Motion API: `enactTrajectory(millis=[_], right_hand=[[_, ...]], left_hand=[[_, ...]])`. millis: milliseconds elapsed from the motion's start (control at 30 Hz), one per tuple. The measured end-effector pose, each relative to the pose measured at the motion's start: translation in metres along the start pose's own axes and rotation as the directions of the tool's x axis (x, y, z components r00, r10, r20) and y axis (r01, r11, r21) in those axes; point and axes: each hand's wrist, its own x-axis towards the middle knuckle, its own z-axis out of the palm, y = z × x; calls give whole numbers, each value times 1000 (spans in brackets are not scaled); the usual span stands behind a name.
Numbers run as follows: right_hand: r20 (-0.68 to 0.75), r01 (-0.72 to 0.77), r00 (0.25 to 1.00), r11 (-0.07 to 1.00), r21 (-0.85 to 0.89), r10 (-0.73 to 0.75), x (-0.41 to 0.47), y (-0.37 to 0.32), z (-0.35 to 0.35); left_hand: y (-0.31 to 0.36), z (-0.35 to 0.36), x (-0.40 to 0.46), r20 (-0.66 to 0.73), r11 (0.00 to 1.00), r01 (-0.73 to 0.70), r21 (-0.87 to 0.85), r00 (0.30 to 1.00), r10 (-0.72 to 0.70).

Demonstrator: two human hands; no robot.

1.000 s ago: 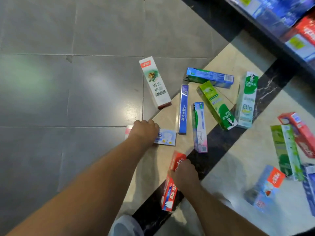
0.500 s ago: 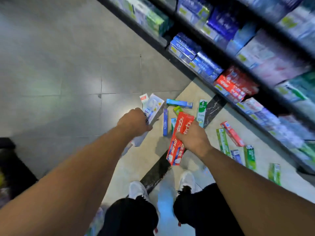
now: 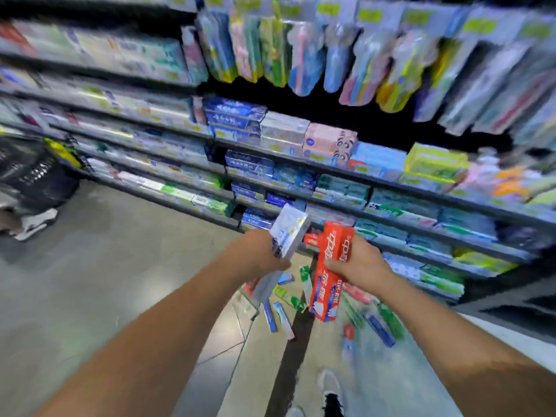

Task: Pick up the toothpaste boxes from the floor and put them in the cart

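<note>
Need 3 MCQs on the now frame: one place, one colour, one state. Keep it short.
1. Where is the black basket?
A. far left, on the floor by the shelves
B. far right
C. between the arms

2. What colour is the box in the right hand?
A. green
B. red
C. black

3. What is the state of the left hand?
A. open and empty
B. flat on the floor
C. gripping a white box

Key:
1 A: the dark mesh basket sits at the left edge of the frame.
2 B: the box held in the right hand is red with white lettering.
3 C: the left hand's fingers curl round the white box, held up off the floor.
</note>
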Motion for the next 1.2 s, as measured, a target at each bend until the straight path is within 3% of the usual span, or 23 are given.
enactTrajectory(millis=[267, 500, 667, 933, 1100, 1200], right_hand=[[-266, -110, 941, 932, 346, 210, -111, 95, -139], [-420, -173, 791, 820, 545, 446, -239, 239, -245], [-490, -190, 662, 760, 622, 567, -334, 356, -320], [-440, -287, 486, 613, 736, 755, -448, 521, -408], [-467, -270, 426, 601, 752, 775, -479, 599, -456], [-455, -281, 408, 583, 763, 792, -476, 645, -486]], left_hand=[[187, -3, 0, 60, 924, -382, 12, 923, 380], [406, 53, -24, 204, 742, -663, 103, 744, 636], [570, 128, -63, 337, 688, -726, -1, 648, 683], [784, 232, -139, 446, 589, -808, -13, 522, 726], [886, 282, -153, 500, 496, -868, 8, 433, 750], [943, 306, -145, 513, 488, -873, 23, 429, 744]])
